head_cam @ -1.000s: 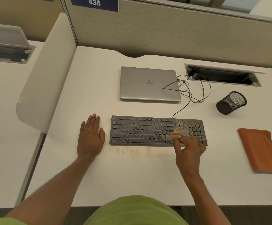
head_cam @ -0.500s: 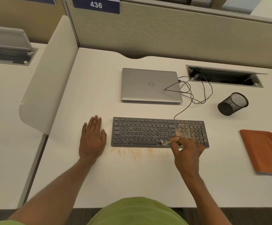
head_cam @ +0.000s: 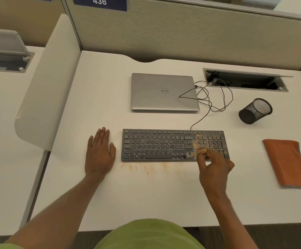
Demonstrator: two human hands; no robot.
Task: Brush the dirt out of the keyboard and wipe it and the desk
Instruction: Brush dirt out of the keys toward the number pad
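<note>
A dark grey keyboard [head_cam: 157, 145] lies on the white desk [head_cam: 110, 90]. Orange dirt [head_cam: 199, 139] speckles its number pad area, and more orange dirt [head_cam: 146, 168] is scattered on the desk just in front of it. My right hand [head_cam: 213, 168] pinches a small brush [head_cam: 191, 155], blurred, with its bristles on the bottom key rows at the right. My left hand [head_cam: 99, 153] lies flat on the desk, just left of the keyboard, holding nothing. An orange cloth [head_cam: 288, 162] lies folded at the right.
A closed silver laptop [head_cam: 164, 91] sits behind the keyboard, with a looped black cable [head_cam: 216, 99] running to an open cable tray [head_cam: 245, 80]. A black mesh pen cup [head_cam: 255, 111] lies tipped on its side. A white divider panel [head_cam: 45, 87] stands at the left.
My right hand has swept the brush leftward and toward me along the lower right keys. My left hand has stayed flat beside the keyboard.
</note>
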